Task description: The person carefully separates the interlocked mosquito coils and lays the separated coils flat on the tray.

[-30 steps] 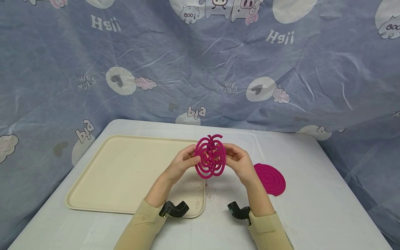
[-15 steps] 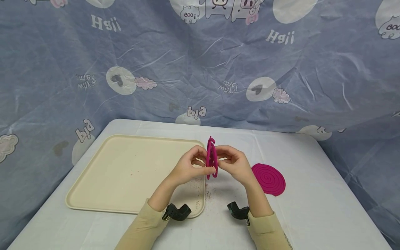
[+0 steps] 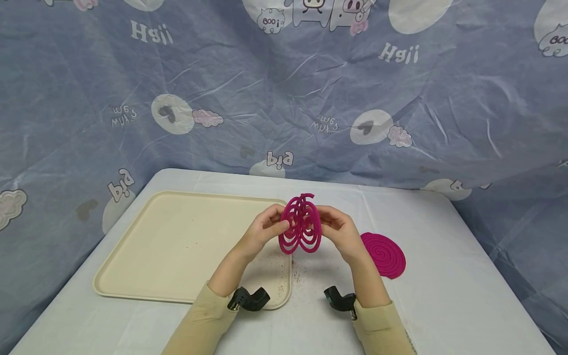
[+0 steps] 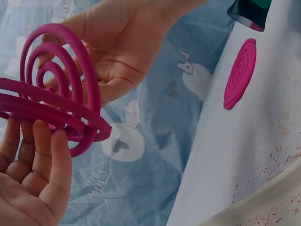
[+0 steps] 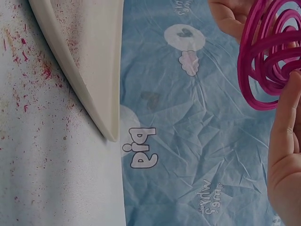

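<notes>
A magenta openwork piece of spiral coils [image 3: 300, 222] stands upright in the air over the tray's right edge, its two coiled wings spread in a V. My left hand [image 3: 262, 231] pinches the left wing, thumb in front and fingers behind. On the other side, my right hand [image 3: 342, 231] holds the right wing's edge between thumb and fingers. The left wrist view shows the crossing coils [image 4: 66, 101] close up, with left fingertips [image 4: 42, 134] against them. A flat magenta spiral disc [image 3: 383, 255] lies on the table beyond my right forearm.
A cream tray [image 3: 177, 246] covers the left of the white table [image 3: 443, 296]. Reddish crumbs [image 3: 296, 273] are scattered at its right edge. Blue printed cloth [image 3: 284, 98] hangs behind. Each wrist carries a black camera mount [image 3: 340, 300].
The coiled piece was spread, was folded nearly flat edge-on half a second ago, and is spread again now. My hands drew together and then apart with it. The disc and tray stayed still.
</notes>
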The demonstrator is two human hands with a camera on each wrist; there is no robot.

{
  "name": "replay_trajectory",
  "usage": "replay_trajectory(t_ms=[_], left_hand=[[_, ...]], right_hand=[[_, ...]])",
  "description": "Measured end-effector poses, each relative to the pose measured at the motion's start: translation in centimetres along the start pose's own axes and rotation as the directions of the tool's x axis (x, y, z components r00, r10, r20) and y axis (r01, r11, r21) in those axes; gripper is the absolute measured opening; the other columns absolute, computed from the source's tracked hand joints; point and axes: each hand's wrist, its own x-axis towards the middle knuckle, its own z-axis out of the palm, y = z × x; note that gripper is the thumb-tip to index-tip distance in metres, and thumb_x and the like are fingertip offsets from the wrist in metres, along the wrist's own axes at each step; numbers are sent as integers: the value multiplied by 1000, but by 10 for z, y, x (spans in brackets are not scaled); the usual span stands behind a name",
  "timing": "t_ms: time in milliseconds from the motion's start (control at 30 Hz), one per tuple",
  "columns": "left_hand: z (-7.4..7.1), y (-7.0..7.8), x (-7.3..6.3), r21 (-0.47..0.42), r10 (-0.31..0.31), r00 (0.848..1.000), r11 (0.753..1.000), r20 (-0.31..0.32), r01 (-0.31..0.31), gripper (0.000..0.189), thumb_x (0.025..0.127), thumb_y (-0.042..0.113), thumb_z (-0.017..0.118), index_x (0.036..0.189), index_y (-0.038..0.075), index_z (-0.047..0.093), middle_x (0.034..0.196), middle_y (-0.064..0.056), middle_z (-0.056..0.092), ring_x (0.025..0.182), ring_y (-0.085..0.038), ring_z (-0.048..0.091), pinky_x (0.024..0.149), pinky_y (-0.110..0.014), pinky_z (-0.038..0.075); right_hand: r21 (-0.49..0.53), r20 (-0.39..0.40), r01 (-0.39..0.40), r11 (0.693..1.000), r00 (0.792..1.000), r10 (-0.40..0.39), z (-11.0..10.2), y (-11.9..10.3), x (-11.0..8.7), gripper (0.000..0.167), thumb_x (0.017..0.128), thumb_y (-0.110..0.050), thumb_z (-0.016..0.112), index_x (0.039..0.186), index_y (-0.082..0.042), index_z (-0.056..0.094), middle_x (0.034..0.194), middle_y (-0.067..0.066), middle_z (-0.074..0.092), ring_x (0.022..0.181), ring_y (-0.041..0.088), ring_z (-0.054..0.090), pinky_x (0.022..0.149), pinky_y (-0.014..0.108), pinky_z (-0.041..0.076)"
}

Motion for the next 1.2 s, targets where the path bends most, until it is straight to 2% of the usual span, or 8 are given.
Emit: replay_trajectory(t_ms=[200,300,433,533,633,933,1067,1200], left_hand=[[-1,4,-3,-60,-89,993,995,-74,85,61,93,45,38,121,-8,44,100,0,55,104,-15,48,98,-48,35],[-2,3,-4,-120,-123,986,987,-109,110,56,93,50,35,120,2,46,104,5,54,109,-13,44,101,-48,31],[-5,-1,-4,-201,-122,987,975,-106,99,34,92,47,42,103,15,50,92,8,58,94,-9,52,92,-39,41],[-6,-1,-2,-263,-129,988,959,-86,103,21,90,30,51,103,14,52,89,5,62,87,-9,57,87,-33,47],[-7,0,-1,-282,-155,983,952,-103,120,24,87,12,54,111,8,50,95,0,63,89,-13,60,84,-31,51],[-7,3,0,-208,-194,952,967,-239,145,32,87,1,60,117,-1,51,98,-5,65,90,-17,64,87,-35,51],[-5,4,2,-139,-172,928,981,-329,133,33,86,6,66,116,-1,54,99,-7,66,90,-17,65,87,-34,51],[-4,4,3,-76,-128,901,991,-415,106,34,83,10,71,113,0,57,98,-9,66,89,-19,66,85,-35,52]], right_hand=[[66,7,-51,996,999,51,-1,-3,-1,34,93,1,51,111,-23,66,102,-4,65,91,9,61,79,25,53],[120,22,-55,991,998,53,-1,-5,-1,33,94,0,49,110,-22,67,100,-4,66,91,9,61,79,25,52],[168,30,-57,984,998,52,0,-8,-1,31,95,-2,48,110,-22,67,99,-5,66,91,9,60,81,26,50],[192,29,-73,979,997,68,0,-9,-2,27,95,-6,50,110,-22,67,99,-6,67,93,9,59,83,28,48],[238,47,-80,968,996,71,-2,-8,-2,23,96,-12,53,113,-21,67,102,-4,68,94,10,61,85,30,48],[371,111,-70,926,993,31,-10,-2,-2,24,97,-13,52,118,-14,64,108,2,68,92,13,65,87,31,50],[343,82,-102,934,994,78,-11,1,-1,26,99,-11,46,117,-14,65,104,3,69,91,14,66,87,31,50],[260,0,-136,956,990,140,-12,3,0,32,103,-24,35,114,-14,63,100,2,69,91,14,66,84,30,52]])
